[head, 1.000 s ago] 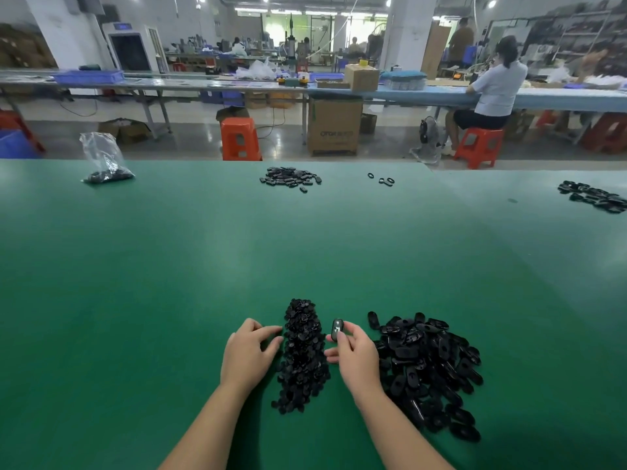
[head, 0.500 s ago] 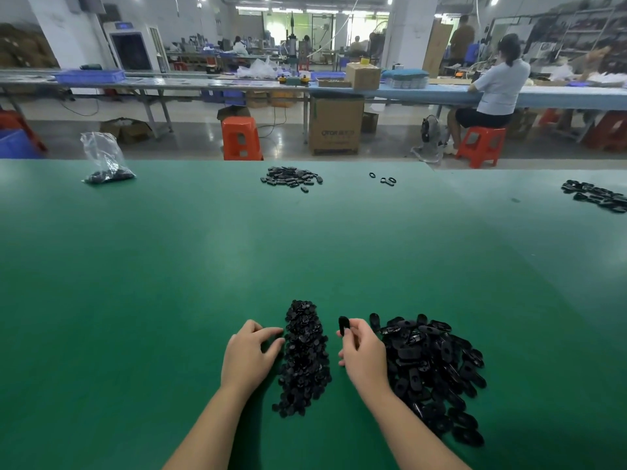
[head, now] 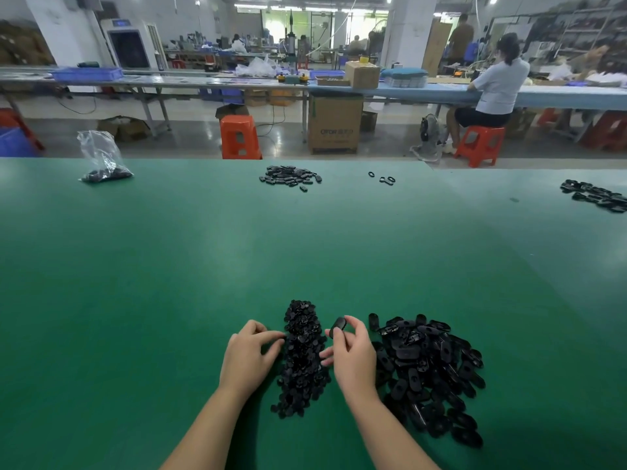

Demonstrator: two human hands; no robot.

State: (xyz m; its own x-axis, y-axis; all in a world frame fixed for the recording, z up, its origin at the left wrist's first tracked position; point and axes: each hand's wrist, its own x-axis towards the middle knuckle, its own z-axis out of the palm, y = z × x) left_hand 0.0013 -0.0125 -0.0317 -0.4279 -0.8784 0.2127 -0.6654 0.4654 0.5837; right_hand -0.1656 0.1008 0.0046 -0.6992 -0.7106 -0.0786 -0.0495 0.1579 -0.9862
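Right hand (head: 353,359): fingers (head: 354,323) are pinching a black oval piece (head: 338,325) over the table (head: 169,300).
Left hand (head: 249,356): bent fingers are touching the narrow heap (head: 302,361); pinch unclear.
Piece: is hovering between narrow heap and wide heap (head: 429,371).

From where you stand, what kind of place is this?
Most likely a factory assembly floor: the right hand pinches a small black part beside a heap of such parts on a long green worktable, and behind it a seated worker faces a bench bearing a carton.
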